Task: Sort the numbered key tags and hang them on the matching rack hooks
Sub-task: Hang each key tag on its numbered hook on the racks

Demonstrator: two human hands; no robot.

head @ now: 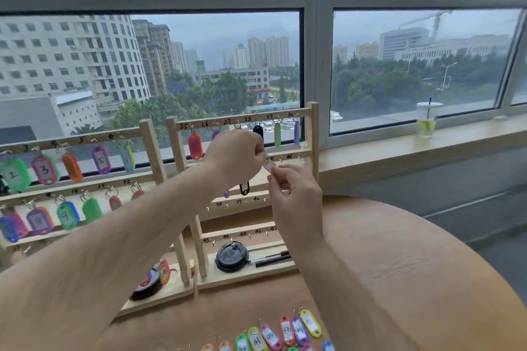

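On the round table (399,265) stand two wooden racks side by side. The left rack (151,151) has its two upper rows hung with tags, numbers 2, 3, 5, 8 and 9 readable among them; my left forearm hides most of what lies lower. On the right rack (315,137) the top row, marked 25 to 30, carries tags as far as I can see past my hand. In the row beneath, a black tag (244,188) and a small purple one hang below my wrist. The two rows marked from 38 to 47 show only bare hooks.

A line of loose tags (271,336) lies on the table's near edge, several reading in the forties, so I judge the job somewhat past half done, with the right rack's lower rows left to fill.

The orange tag (269,165) is up at the second row, near the hook marked 35, not yet clearly hung. My right hand (296,194) has its grip pinching the tag's body; my left hand (233,157) curls its fingertips at the ring end, apparently pinching it toward the hook.
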